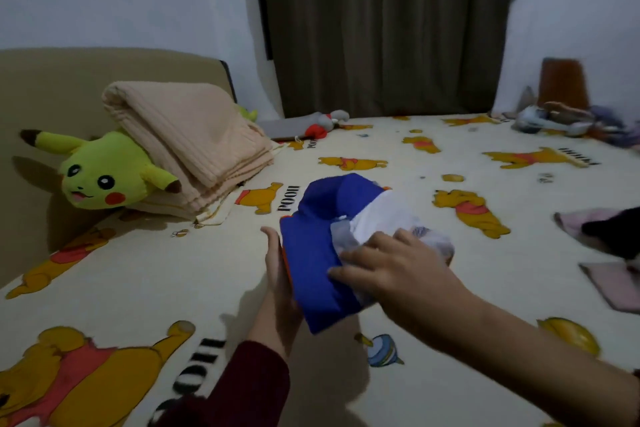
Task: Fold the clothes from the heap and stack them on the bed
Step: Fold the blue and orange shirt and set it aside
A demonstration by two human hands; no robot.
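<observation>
Blue-and-white garment [322, 253] lies mid-bed [138, 281], partly folded. Left grip [280, 274] flat against its left edge, fingers straight. Right grip [391, 267] presses on top, fingers spread, seemingly released. Clothes heap [571, 121] blurred at far right corner; plush toy [100, 177] by headboard.

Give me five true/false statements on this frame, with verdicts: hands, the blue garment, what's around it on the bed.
1. The left hand is on the left edge of the blue garment. True.
2. The right hand hangs in the air, clear of the garment. False: it lies on top of it, fingers spread.
3. The yellow plush toy lies partly under the folded peach blanket. True.
4. The garment is plain blue all over. False: it has a white part on its right side.
5. The dark curtain is drawn open, showing a window. False: it hangs closed.
</observation>
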